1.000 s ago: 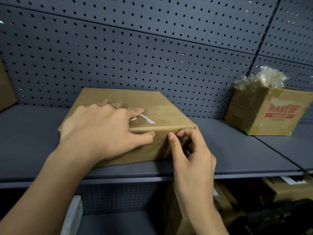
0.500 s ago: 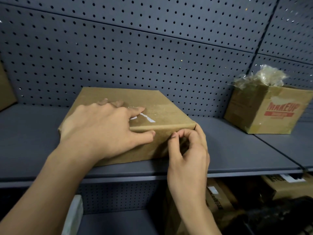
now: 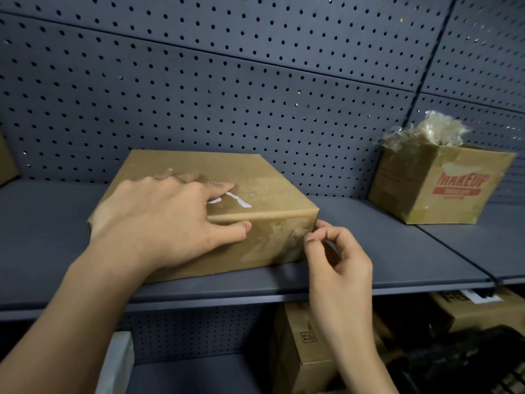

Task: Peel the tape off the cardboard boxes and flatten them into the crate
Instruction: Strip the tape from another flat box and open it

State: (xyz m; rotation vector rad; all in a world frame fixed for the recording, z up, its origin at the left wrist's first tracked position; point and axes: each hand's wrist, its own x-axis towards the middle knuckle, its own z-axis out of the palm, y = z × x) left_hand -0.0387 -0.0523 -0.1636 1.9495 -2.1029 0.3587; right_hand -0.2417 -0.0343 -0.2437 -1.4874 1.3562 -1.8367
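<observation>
I note the left hand (image 3: 159,220) pressed flat, fingers spread, on the cardboard box (image 3: 255,189), thumb on its front face. The right hand (image 3: 338,260) pinches the tape (image 3: 281,237) at the box's near right corner. The box sits at the front edge of the shelf (image 3: 383,251). A MAKEUP box (image 3: 437,189) stands well to the right.

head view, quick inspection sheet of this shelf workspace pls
surface: grey shelf, carries two boxes
job's things: flat cardboard box, closed, with glossy tape across its front face; MAKEUP box at right, apart from it, crumpled clear film on top; no crate identifiable
clutter: more boxes on the level below; dark object at lower right, too dim to tell
grips: left hand lies flat on the flat box's top, thumb on the front face; right hand appears to pinch the tape at the near right corner
cables: nothing seen
surroundings: grey pegboard back panel
</observation>
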